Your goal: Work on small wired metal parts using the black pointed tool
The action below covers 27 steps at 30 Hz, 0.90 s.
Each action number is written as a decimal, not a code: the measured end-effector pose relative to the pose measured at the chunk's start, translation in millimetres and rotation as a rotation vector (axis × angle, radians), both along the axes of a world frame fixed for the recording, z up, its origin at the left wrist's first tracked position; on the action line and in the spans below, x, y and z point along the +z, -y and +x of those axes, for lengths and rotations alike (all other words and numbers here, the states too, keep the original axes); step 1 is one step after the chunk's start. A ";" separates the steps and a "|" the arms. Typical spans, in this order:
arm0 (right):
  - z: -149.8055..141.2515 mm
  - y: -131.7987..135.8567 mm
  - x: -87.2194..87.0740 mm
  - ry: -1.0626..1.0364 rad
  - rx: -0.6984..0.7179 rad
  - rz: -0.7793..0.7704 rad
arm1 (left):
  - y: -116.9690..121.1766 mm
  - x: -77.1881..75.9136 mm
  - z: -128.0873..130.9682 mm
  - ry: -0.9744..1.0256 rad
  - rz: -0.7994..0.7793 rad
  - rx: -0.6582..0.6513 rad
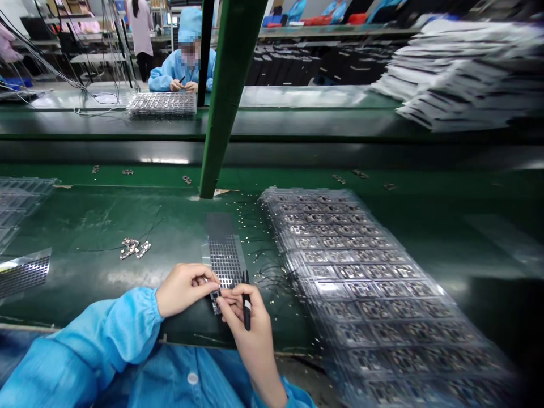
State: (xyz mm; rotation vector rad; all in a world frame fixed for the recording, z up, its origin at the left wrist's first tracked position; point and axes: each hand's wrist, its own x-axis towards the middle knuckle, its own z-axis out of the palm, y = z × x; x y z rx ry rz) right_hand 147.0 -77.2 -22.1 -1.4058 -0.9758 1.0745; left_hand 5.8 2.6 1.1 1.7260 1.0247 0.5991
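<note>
Near the front edge of the green table, my left hand (187, 290) is closed, thumb and fingers pinched on a small circuit board (216, 306). My right hand (250, 323) is closed too; black tweezers (246, 309) stick up between its fingers, and its fingertips press at the same board. Just beyond both hands lies a sheet of small dark stickers (225, 258) on clear backing. The fingers partly cover the board, so its details are hard to make out. To the left rests a little pile of small circuit boards (135, 248) with thin black wires.
Stacked clear trays (357, 272) full of small boards fill the right side. A green post (221, 107) rises behind the sticker sheet. More clear trays (19, 198) and another sticker sheet (25, 275) lie left. Across the line, a person (182, 62) works.
</note>
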 end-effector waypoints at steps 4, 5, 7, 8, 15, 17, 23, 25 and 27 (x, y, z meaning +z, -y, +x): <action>-0.5 0.1 0.1 -0.022 -0.002 -0.004 | 0.1 -0.4 -0.5 -0.005 0.005 -0.012; -0.5 0.1 0.0 -0.030 -0.001 -0.008 | 0.2 -0.1 -0.6 -0.007 0.010 -0.016; -0.5 0.4 -0.4 -0.039 0.002 -0.014 | 0.4 0.6 -0.8 -0.008 0.019 -0.023; -0.5 0.5 -0.7 -0.041 0.004 -0.015 | 0.4 0.9 -0.9 -0.007 0.022 -0.025; -0.7 0.5 -0.8 -0.056 0.023 -0.015 | -1.1 0.3 -0.7 -0.012 0.029 -0.032; -0.6 0.1 -0.2 -0.058 0.016 -0.016 | -0.6 0.1 -0.2 -0.018 0.034 -0.028; -1.3 -0.7 0.2 -0.050 -0.019 -0.002 | 2.3 -0.8 0.0 -0.028 0.077 -0.010; -1.9 -1.4 0.7 -0.060 -0.027 -0.009 | 1.8 -1.2 -0.7 -0.031 0.094 -0.023; -2.1 -2.5 1.2 -0.076 -0.035 -0.013 | 0.6 -1.2 -1.5 -0.037 0.113 -0.034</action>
